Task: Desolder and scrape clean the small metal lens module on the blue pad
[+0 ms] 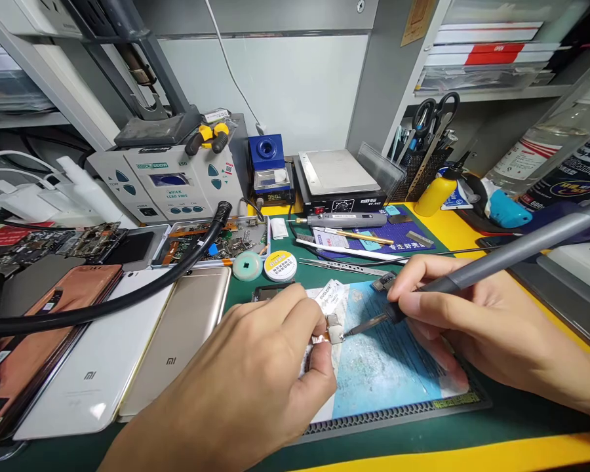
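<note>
Your left hand lay nearest the lens, almost closed and pinching a small silver metal part above a pale blue silicone mat, probably to keep the part steady and clear of the surface.

At the far left, a copper-backed smartphone, a white Mi smartphone and a gold metal Mi smartphone lay side by side, seemingly set aside from the work. A black corrugated hose crossed them toward a grey hot-air rework station, behind a metal tray of circuit boards.

The tip of a slim grey soldering iron sat at the silver part, though you could not tell whether they touched. Your right hand held the iron like a pen, its curled grip suited to fine control. Beyond it, a yellow plastic bottle stood within reach at the back of the bench.
</note>
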Tool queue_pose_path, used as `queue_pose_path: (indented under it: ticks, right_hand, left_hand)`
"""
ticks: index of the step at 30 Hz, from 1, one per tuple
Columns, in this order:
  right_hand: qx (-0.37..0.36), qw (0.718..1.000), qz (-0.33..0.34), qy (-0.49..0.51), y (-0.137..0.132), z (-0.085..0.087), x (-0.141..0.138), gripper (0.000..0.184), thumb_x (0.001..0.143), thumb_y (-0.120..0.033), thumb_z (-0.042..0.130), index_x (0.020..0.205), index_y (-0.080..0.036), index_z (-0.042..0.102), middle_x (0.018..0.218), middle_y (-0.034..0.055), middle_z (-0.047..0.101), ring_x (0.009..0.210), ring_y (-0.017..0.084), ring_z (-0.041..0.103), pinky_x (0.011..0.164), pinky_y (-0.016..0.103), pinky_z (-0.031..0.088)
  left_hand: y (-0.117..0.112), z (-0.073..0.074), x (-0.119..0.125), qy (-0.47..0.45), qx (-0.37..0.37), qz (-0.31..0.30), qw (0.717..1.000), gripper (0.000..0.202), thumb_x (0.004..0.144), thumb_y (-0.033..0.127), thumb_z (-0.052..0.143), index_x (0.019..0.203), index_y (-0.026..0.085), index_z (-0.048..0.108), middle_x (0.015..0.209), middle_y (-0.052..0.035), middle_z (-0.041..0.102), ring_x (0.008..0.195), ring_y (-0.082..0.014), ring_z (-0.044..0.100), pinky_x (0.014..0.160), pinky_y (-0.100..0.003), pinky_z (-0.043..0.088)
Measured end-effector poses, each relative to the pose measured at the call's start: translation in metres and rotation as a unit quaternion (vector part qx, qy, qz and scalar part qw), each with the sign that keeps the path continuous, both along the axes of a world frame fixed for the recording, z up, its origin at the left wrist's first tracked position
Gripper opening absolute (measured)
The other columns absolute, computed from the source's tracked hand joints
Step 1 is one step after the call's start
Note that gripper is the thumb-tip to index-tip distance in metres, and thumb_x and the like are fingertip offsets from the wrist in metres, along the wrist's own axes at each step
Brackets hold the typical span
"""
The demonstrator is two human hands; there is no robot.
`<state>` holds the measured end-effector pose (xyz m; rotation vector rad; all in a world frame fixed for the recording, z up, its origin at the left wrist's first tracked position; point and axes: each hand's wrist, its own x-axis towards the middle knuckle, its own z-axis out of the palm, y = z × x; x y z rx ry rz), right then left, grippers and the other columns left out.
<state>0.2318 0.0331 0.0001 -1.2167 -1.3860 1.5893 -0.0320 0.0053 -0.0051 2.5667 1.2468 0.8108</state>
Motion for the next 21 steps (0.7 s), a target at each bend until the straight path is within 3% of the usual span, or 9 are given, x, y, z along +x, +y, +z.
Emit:
queue_pose_path:
  ticks: [6,12,21]
  right_hand:
    - [-0.009,1.0,-0.006,0.012,0.001,0.003,-0.003,0.023,0.086,-0.045,0.084,0.081,-0.024,0.074,0.047,-0.0051,0.057,0.028,0.012,0.051,0.027,0.018,0.042]
    - [-0.066,0.995,-0.043,0.061,0.006,0.013,-0.012,0.02,0.075,-0.036,0.088,0.072,-0.022,0.074,0.044,-0.0063,0.053,0.026,0.01,0.046,0.022,0.019,0.041]
    - [-0.077,0.994,-0.048,0.066,0.006,0.016,-0.013,0.021,0.074,-0.035,0.088,0.07,-0.021,0.073,0.045,-0.0062,0.053,0.025,0.01,0.046,0.022,0.017,0.04]
  left_hand:
    - [-0.003,0.002,-0.001,-0.003,-0.015,-0.005,1.0,0.013,0.092,0.01,0.058,0.091,0.022,0.06,0.086,0.002,0.062,0.074,-0.0167,0.061,0.065,-0.033,0.046]
    - [-0.003,0.002,-0.003,-0.003,-0.018,-0.01,1.0,0.011,0.094,0.011,0.058,0.094,0.023,0.06,0.087,0.002,0.062,0.074,-0.0163,0.06,0.065,-0.033,0.044]
    - [-0.004,0.005,-0.002,-0.002,-0.016,-0.003,1.0,0.019,0.092,0.012,0.059,0.106,0.025,0.058,0.089,0.0056,0.064,0.076,-0.0149,0.061,0.065,-0.033,0.042]
